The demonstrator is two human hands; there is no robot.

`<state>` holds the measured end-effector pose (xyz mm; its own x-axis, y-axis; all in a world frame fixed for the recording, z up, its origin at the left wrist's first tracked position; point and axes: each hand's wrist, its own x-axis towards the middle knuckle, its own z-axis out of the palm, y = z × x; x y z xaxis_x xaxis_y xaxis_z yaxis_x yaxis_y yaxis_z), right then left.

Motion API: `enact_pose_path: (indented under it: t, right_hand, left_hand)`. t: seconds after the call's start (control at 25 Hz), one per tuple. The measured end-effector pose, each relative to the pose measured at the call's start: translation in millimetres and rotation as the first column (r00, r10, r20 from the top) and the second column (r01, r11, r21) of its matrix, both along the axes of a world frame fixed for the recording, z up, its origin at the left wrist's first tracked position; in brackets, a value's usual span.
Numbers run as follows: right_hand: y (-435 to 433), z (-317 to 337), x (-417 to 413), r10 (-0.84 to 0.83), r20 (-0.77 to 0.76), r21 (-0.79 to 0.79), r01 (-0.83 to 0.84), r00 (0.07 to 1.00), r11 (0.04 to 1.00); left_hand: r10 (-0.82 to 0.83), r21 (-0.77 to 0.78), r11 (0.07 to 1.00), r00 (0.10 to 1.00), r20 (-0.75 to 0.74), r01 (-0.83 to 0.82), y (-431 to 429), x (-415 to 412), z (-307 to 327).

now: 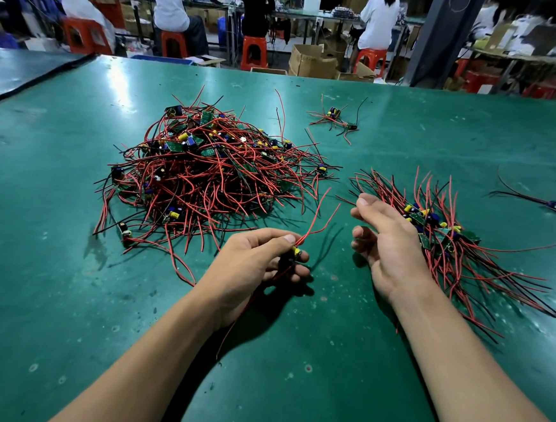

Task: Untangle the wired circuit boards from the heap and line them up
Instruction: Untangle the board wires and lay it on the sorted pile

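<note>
A big tangled heap (203,171) of small green circuit boards with red and black wires lies left of centre on the green table. To the right, a row of aligned boards (441,233) lies with wires fanned out both ways. My left hand (252,262) grips one small circuit board (295,253) with a yellow part; its red wires stick up to the right and hang below my palm. My right hand (387,242) hovers beside the row with relaxed, loosely curled fingers, holding nothing.
A small cluster of wired boards (337,119) lies at the back centre. Single boards (553,204) lie at the far right. The green table mat (64,294) reaches to a dark seam (37,85) at the left. People sit on red stools beyond the table.
</note>
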<state>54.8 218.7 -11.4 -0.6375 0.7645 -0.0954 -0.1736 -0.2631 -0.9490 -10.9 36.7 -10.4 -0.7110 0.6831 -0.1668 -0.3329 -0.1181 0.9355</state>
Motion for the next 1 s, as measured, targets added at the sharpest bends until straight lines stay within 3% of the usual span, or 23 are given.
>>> enact_pose_path:
  t: [0.12, 0.2, 0.36, 0.48, 0.64, 0.76, 0.84, 1.0]
  right_hand:
    - [-7, -1, -1, 0.018, -0.003, 0.158, -0.018, 1.0, 0.987]
    - [-15, 0, 0, 0.066, -0.006, 0.382, -0.059, 0.998, 0.922]
    - [-39, 1, 6, 0.26, 0.171, 0.744, -0.298, 0.95, 0.598]
    - [-44, 1, 8, 0.214, 0.276, 0.854, -0.341, 0.937, 0.392]
    - [-42, 2, 7, 0.136, 0.193, 0.888, -0.232, 0.972, 0.398]
    - [-39, 1, 6, -0.004, 0.061, 0.91, -0.054, 0.998, 0.41]
    - [-38, 1, 6, -0.103, 0.034, 0.93, 0.007, 0.994, 0.367]
    - [-48, -1, 8, -0.139, 0.109, 0.945, -0.059, 0.984, 0.32]
  left_hand:
    - [-0.008, 0.001, 1.0, 1.0, 0.015, 0.008, 0, -1, 0]
    - [-0.008, 0.01, 1.0, 0.998, 0.058, 0.008, 1, -2, 1]
    - [0.014, 0.071, 0.997, 0.991, 0.135, -0.024, -1, -6, 4]
    - [0.009, 0.077, 0.997, 0.995, 0.097, -0.017, -5, -6, 7]
    - [0.0, 0.1, 0.995, 0.993, 0.122, -0.013, -7, -7, 14]
    - [-0.015, 0.171, 0.985, 0.98, 0.197, -0.019, -5, -7, 15]
    - [0.0, 0.164, 0.986, 0.991, 0.133, -0.022, -5, -6, 13]
    - [0.069, 0.123, 0.99, 0.998, -0.002, -0.068, -4, -3, 8]
